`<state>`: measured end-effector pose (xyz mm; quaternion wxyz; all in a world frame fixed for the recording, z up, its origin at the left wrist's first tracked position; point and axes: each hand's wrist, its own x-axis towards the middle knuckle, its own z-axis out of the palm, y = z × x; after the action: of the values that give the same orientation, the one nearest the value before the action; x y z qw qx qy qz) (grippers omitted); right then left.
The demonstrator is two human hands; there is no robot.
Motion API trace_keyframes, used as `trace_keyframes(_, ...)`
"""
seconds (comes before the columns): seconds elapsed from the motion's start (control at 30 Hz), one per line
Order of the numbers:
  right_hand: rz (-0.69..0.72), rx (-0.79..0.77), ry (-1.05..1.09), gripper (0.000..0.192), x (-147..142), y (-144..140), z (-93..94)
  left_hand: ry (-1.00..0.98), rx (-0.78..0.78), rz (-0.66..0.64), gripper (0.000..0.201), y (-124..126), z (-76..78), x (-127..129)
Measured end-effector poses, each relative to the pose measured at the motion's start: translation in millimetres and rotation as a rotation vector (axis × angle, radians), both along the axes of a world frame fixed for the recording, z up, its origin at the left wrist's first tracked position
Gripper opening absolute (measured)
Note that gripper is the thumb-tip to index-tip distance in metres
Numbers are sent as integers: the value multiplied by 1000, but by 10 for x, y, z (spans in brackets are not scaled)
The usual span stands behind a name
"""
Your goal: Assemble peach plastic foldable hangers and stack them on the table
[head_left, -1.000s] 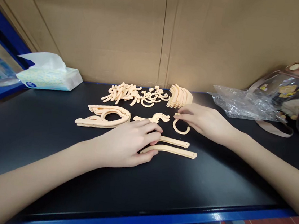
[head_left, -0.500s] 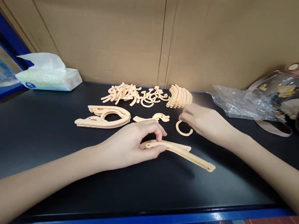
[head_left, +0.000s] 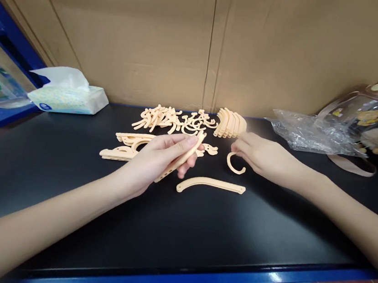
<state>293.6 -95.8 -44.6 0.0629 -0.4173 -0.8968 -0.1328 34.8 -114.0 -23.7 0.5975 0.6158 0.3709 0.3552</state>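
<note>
Single head-worn view, looking forward and down from close range over a black tabletop [head_left: 67, 181]. It is facing a cardboard wall [head_left: 153, 40] at the back. Both forearms are entering from the bottom corners; the blue table edge [head_left: 193, 277] is running along the lower frame.
</note>
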Motion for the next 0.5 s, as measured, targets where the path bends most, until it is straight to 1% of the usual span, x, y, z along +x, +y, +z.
trace_keyframes(0.13, 25, -101, 87, 21, -28, -26, -1, 125, 4, 31, 33, -42, -7, 32)
trace_keyframes(0.23, 27, -139, 94, 19, -52, -54, 3, 212, 118, 26, 39, -45, -49, 32)
trace_keyframes(0.3, 15, -173, 121, 17, -63, -74, 10, 317, 279, 21, 37, -46, -72, 20)
trace_keyframes(0.43, -9, -254, 217, 14, -78, -109, 30, 650, 730, -34, 23, -66, -91, -14)
trace_keyframes(0.5, -17, -283, 254, 13, -86, -118, 39, 728, 869, -66, 20, -73, -99, -26)
